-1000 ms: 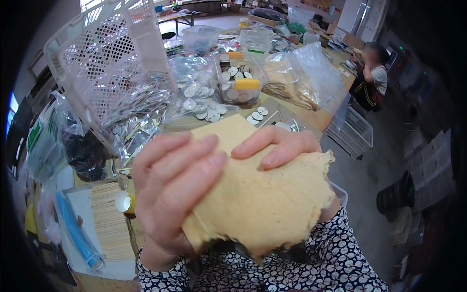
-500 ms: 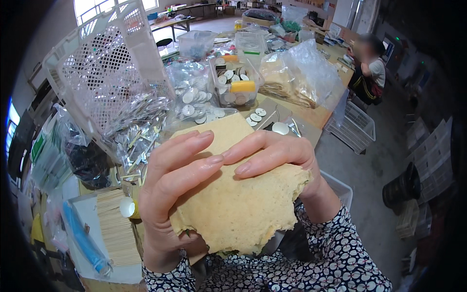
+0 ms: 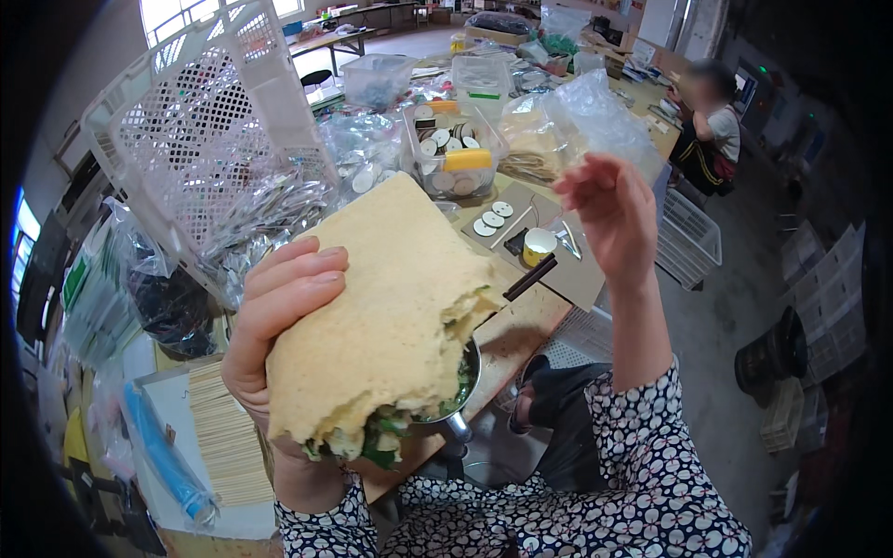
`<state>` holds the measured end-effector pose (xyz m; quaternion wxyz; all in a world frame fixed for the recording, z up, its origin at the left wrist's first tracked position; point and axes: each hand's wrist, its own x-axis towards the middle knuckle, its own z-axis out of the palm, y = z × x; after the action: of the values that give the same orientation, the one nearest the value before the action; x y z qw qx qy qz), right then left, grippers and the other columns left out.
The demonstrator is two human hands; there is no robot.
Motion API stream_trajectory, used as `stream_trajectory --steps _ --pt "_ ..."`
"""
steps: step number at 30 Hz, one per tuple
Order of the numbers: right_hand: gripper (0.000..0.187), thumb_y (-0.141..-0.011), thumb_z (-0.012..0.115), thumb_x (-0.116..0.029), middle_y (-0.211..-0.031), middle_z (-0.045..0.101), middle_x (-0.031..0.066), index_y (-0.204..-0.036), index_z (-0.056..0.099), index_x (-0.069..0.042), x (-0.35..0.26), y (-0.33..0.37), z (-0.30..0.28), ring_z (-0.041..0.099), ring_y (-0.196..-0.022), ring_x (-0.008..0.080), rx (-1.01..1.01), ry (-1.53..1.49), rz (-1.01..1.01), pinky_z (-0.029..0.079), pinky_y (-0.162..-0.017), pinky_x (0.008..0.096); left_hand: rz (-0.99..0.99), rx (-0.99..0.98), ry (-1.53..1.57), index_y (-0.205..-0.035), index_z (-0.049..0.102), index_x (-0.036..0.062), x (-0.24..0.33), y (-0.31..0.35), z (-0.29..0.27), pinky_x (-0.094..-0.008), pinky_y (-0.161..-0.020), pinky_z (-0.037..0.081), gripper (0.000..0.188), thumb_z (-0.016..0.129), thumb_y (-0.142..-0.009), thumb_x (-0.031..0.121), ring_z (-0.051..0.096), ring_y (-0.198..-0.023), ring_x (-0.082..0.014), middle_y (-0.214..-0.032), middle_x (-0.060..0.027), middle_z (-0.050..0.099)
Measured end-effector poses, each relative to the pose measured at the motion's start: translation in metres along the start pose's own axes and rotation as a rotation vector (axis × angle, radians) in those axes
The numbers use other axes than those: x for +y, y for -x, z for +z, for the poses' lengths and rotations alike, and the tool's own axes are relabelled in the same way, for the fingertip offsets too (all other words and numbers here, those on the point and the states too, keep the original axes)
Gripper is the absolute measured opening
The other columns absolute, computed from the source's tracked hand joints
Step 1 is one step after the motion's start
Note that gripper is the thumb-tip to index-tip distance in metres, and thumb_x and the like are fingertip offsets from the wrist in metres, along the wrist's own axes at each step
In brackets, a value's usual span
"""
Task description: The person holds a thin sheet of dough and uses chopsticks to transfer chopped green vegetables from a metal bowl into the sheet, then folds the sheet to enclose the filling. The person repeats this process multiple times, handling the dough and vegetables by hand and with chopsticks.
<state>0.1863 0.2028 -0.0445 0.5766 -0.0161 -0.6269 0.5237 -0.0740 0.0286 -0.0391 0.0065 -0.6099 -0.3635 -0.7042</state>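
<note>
My left hand (image 3: 284, 325) grips a large piece of pale, flat bread (image 3: 372, 288) from its left side. The bread's lower right edge is bitten and ragged, and dark green filling (image 3: 383, 437) shows there. My right hand (image 3: 609, 209) is raised off the bread at the right, with loosely curled fingers apart and nothing visible in them. Partly hidden behind the bread is a metal bowl (image 3: 475, 367) with greens inside and a handle toward me. Dark chopsticks (image 3: 530, 277) stick out beside the bread, nearest my right forearm.
On a grey board (image 3: 584, 288) stand a yellow cup (image 3: 539, 246) and white discs (image 3: 493, 219). Beyond is a clear bin (image 3: 456, 177) of discs. A white crate (image 3: 205, 139) leans at left, above a tray of thin sticks (image 3: 228, 437). Another person (image 3: 712, 130) sits far right.
My right hand has let go of the bread and moved up and right. My left hand has tilted the bread, bringing its filling, the bowl and the chopsticks into view.
</note>
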Motion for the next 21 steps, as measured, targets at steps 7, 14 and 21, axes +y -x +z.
stream_trajectory --steps 7,14,21 --pt "0.023 -0.099 0.054 -0.029 -0.051 0.03 -0.0071 -0.102 0.065 -0.009 0.108 0.042 -0.142 0.029 -0.043 0.0067 0.715 -0.708 0.484 0.025 -0.044 0.0231 -0.008 -0.031 0.025 -0.101 0.066 0.0034 0.002 0.004 0.007 -0.0456 -0.103 0.039 0.048 0.064 -0.085 0.048 0.058 -0.112 -0.0305 -0.107 -0.0155 0.068" --pt "0.026 -0.1 0.05 -0.028 -0.047 0.032 -0.0059 -0.101 0.063 -0.006 0.123 0.047 -0.121 0.028 -0.038 0.0066 0.546 -0.482 0.575 0.023 -0.04 0.0236 0.016 -0.034 0.015 -0.099 0.067 0.0036 0.001 0.005 0.004 -0.0449 -0.102 0.041 0.034 0.07 -0.083 0.033 0.06 -0.108 -0.0296 -0.105 -0.0151 0.069" --pt "0.029 -0.099 0.053 -0.027 -0.049 0.04 -0.0029 -0.096 0.065 -0.001 0.116 0.051 -0.096 0.034 -0.04 0.0069 0.516 -0.178 0.462 0.027 -0.04 0.0234 0.001 -0.042 0.002 -0.098 0.067 0.0043 0.002 0.008 0.011 -0.0437 -0.098 0.044 0.026 0.071 -0.082 0.024 0.061 -0.106 -0.0309 -0.103 -0.014 0.069"
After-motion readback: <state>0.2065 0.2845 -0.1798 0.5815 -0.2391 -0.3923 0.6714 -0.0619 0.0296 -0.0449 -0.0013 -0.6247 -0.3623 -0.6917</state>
